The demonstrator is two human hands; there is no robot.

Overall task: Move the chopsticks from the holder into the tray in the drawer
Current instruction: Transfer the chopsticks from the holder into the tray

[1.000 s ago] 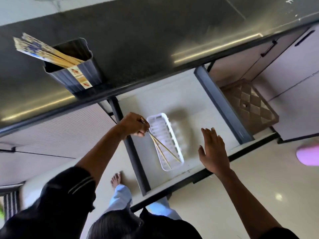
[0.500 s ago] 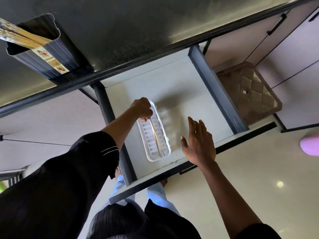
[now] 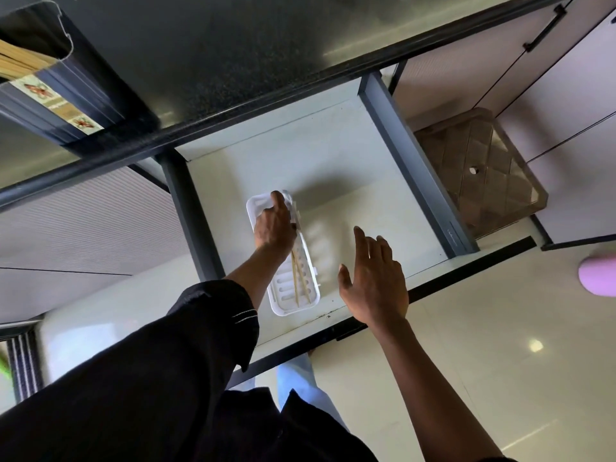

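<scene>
A pair of slender wooden chopsticks lies lengthwise in the white slotted plastic tray on the floor of the open pale drawer. The left hand rests over their upper ends; whether it grips them cannot be told. The right hand hovers released, empty, beside the tray. Judged step: depositing this pair. Next, reach to the dark ribbed holder on the black table, where more chopsticks stand.

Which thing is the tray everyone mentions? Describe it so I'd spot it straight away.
Find the open drawer pulled out below the dark countertop. On its pale floor, toward the left, lies the tray: a long, narrow white plastic one with slots along its bottom. The left hand rests over its far end, and a pair of chopsticks lies inside, unlike the brown patterned lid outside the drawer.
</scene>
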